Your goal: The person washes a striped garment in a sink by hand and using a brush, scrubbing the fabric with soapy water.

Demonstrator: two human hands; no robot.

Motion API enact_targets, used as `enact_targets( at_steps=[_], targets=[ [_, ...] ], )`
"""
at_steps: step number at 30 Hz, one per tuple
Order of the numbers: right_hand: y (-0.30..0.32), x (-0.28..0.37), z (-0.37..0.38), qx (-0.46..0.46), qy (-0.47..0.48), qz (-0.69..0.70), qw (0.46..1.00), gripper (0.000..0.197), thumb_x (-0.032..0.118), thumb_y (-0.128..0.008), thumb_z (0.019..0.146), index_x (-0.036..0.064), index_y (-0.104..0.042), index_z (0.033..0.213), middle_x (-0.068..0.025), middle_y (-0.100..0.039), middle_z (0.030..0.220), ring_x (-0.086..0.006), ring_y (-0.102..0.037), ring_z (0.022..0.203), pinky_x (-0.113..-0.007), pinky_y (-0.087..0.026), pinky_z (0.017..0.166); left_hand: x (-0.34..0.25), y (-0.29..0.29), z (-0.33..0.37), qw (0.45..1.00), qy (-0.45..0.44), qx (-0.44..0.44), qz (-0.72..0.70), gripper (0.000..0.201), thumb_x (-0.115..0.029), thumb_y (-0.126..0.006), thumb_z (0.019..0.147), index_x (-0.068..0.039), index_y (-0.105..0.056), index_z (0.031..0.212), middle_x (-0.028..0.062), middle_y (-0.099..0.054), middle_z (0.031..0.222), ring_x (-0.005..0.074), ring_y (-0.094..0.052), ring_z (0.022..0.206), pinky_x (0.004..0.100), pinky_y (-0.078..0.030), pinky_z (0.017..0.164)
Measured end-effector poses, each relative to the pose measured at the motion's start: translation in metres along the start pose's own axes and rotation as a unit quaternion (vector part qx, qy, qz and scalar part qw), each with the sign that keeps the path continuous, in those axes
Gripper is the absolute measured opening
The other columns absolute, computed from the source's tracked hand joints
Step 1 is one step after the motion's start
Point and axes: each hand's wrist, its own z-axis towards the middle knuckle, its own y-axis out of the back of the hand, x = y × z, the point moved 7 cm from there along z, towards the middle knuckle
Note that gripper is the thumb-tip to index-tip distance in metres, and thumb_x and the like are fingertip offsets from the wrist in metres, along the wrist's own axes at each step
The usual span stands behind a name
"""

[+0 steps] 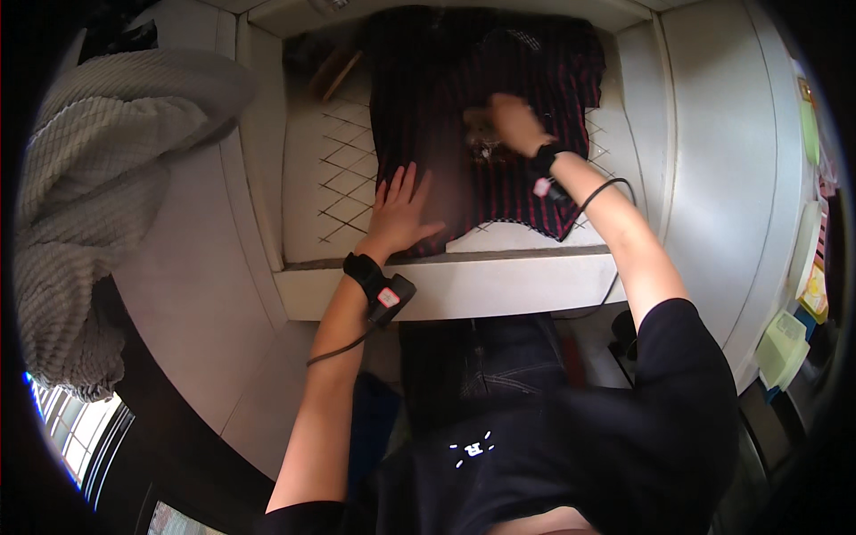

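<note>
A dark garment with red stripes [428, 98] lies spread over the white sink's ridged, diamond-patterned slope. Flat on its near left edge rests my left hand [401, 214], fingers apart and holding nothing. My right hand [520, 125], smeared by motion, is closed over the right part of the cloth. It grips what looks like a brown scrub brush [480, 134], whose outline is blurred. Whitish suds or wet glints show on the cloth just below the brush.
The white sink [446, 290] has a raised front ledge and side walls. A brown wooden-looking piece [339, 76] lies at its far left. Grey checked fabric [125, 116] hangs over the left counter. A cable [615, 183] trails from my right wristband.
</note>
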Motion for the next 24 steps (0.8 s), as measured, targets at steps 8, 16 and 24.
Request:
enact_targets(
  at_steps=[8, 16, 24],
  targets=[
    [-0.003, -0.014, 0.035, 0.055, 0.083, 0.033, 0.994, 0.014, 0.016, -0.062, 0.085, 0.004, -0.069, 0.083, -0.0152, -0.068, 0.087, -0.032, -0.065, 0.089, -0.041, -0.052, 0.082, 0.002, 0.005, -0.001, 1.0, 0.012, 0.011, -0.008, 0.1, -0.066, -0.062, 0.081, -0.014, -0.021, 0.156, 0.0191, -0.013, 0.162, 0.0372, -0.012, 0.149, 0.0546, -0.017, 0.118],
    [-0.03, 0.067, -0.041, 0.002, 0.259, 0.086, 0.962, 0.067, 0.043, -0.063, 0.089, -0.0042, -0.048, 0.134, -0.0252, -0.046, 0.14, -0.0407, -0.04, 0.134, -0.048, -0.032, 0.112, 0.002, 0.003, -0.004, 0.999, 0.028, 0.024, -0.003, 0.102, -0.067, -0.063, 0.081, -0.014, -0.02, 0.157, 0.0194, -0.012, 0.162, 0.0371, -0.012, 0.15, 0.0556, -0.015, 0.117],
    [-0.023, -0.062, 0.066, 0.017, 0.143, -0.098, 0.985, 0.066, 0.052, -0.042, 0.099, 0.0128, -0.034, 0.152, -0.0089, -0.036, 0.155, -0.024, -0.032, 0.144, -0.047, -0.019, 0.119, 0.004, 0.001, -0.005, 1.0, 0.023, 0.004, -0.006, 0.101, -0.068, -0.061, 0.081, -0.014, -0.021, 0.156, 0.0202, -0.011, 0.162, 0.0375, -0.011, 0.15, 0.0556, -0.015, 0.117]
  ],
)
